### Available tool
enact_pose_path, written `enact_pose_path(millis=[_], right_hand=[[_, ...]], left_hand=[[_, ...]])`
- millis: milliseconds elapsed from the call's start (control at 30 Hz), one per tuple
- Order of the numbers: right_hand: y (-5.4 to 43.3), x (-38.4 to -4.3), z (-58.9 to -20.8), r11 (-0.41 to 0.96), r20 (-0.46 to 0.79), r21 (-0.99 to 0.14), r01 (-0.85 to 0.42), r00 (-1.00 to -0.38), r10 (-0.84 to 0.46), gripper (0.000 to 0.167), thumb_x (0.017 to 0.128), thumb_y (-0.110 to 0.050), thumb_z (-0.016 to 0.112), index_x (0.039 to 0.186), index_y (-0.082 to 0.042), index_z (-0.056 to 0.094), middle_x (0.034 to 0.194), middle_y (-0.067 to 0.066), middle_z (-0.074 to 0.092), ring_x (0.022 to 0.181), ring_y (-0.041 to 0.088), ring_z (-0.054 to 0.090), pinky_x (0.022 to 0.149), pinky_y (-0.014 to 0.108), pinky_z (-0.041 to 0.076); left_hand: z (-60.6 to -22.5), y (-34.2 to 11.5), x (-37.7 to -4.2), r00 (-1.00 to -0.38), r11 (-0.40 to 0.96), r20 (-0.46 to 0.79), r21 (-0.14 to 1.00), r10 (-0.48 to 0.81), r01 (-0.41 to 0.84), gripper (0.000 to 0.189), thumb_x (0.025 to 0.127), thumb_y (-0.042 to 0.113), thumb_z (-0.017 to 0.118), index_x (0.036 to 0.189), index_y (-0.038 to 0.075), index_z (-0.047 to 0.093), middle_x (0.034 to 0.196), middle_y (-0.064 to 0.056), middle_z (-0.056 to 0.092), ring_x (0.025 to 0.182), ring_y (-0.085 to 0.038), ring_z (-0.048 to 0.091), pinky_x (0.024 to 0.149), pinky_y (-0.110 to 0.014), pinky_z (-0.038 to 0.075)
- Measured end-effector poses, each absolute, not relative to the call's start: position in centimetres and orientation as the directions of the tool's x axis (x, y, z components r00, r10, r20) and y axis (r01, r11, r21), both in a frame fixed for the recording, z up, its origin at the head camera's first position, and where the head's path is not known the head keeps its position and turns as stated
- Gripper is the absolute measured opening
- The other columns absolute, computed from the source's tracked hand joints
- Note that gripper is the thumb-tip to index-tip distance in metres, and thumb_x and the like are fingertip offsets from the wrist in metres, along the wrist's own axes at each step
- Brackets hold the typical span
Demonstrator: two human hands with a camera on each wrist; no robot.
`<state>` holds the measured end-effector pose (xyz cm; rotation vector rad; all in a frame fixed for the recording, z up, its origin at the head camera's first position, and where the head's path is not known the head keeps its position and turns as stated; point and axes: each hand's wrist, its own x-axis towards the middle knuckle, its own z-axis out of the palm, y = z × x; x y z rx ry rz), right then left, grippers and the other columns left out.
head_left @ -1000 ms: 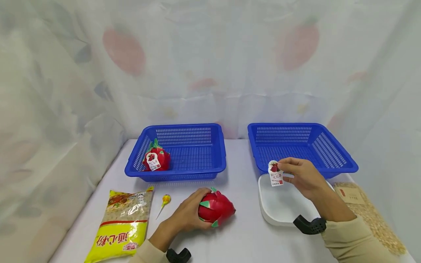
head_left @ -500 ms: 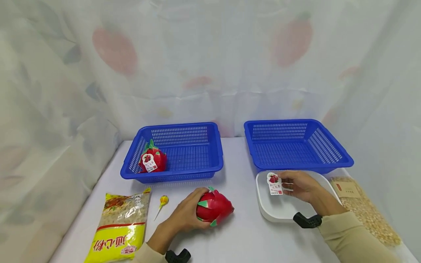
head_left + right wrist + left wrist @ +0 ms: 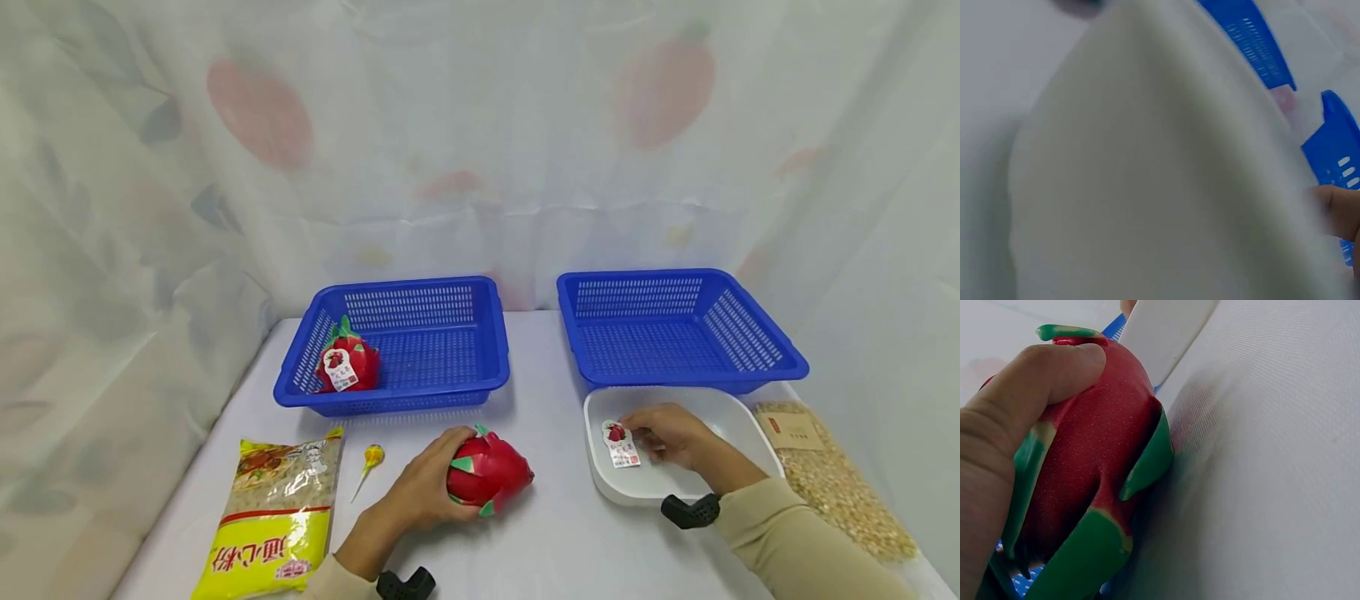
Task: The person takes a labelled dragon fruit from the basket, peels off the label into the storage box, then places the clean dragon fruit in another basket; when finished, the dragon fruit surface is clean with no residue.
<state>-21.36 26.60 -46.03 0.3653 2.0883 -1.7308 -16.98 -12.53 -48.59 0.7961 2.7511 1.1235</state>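
Observation:
My left hand grips a red dragon fruit with green scales, lying on its side on the white table. The left wrist view shows the thumb pressed along the fruit's red skin. Inside the white plastic tub, my right hand pinches the edge of a white paper label printed with a dragon fruit picture. The label stands low in the tub, near its left side. In the right wrist view the tub's pale outer wall fills most of the picture and hides the label; fingertips show beyond its rim.
A blue basket at the back left holds another labelled dragon fruit. A second blue basket stands behind the tub. A yellow noodle bag and a lollipop lie left; a bag of grains lies right.
My right hand has carried the label downward, from above the tub's rim to inside the tub. The left hand keeps its hold on the dragon fruit. The head view has shifted slightly.

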Motion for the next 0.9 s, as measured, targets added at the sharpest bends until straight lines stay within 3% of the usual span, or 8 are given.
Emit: enact_pose_path(millis=[267,500,600,900], right_hand=[[26.1,-20.9,-46.5,0.527,-0.323,-0.808,0.263,-0.946,-0.023,0.022,0.08,-0.01,0.072,0.1,-0.001,0.073,0.069,0.003,0.053,0.053,0.015,0.042,0.047,0.025,0.032],[25.9,-20.7,-47.4,0.734,-0.155,-0.677,0.046,-0.985,-0.082,0.022,0.07,-0.01,0.081,0.09,-0.008,0.071,0.078,0.005,0.054,0.074,0.022,0.048,0.061,0.031,0.037],[25.8,-20.7,-47.6,0.795,-0.126,-0.607,-0.005,-0.987,-0.103,0.027,0.068,-0.012,0.083,0.09,-0.01,0.068,0.077,0.004,0.05,0.074,0.023,0.048,0.062,0.033,0.036],[25.8,-20.4,-47.0,0.846,-0.112,-0.532,-0.027,-0.988,-0.102,0.057,0.07,-0.02,0.082,0.118,-0.002,0.057,0.078,0.006,0.053,0.071,0.024,0.05,0.061,0.037,0.041]], left_hand=[[-48.6,-12.7,-17.0,-0.865,0.59,0.132,0.681,0.484,0.434,0.096,0.062,0.037,0.09,0.142,0.02,0.039,0.134,0.005,0.046,0.116,-0.02,0.049,0.083,-0.037,0.053],[-48.7,-12.6,-17.1,-0.866,0.588,0.131,0.685,0.483,0.431,0.096,0.061,0.037,0.09,0.142,0.022,0.039,0.134,0.006,0.046,0.117,-0.02,0.049,0.082,-0.038,0.053],[-48.8,-12.6,-17.1,-0.867,0.591,0.13,0.682,0.481,0.431,0.097,0.061,0.036,0.09,0.142,0.022,0.039,0.134,0.005,0.046,0.117,-0.021,0.049,0.082,-0.038,0.053],[-48.8,-12.6,-17.0,-0.867,0.589,0.127,0.685,0.482,0.428,0.097,0.061,0.037,0.09,0.142,0.022,0.038,0.134,0.006,0.046,0.117,-0.021,0.049,0.082,-0.038,0.053]])
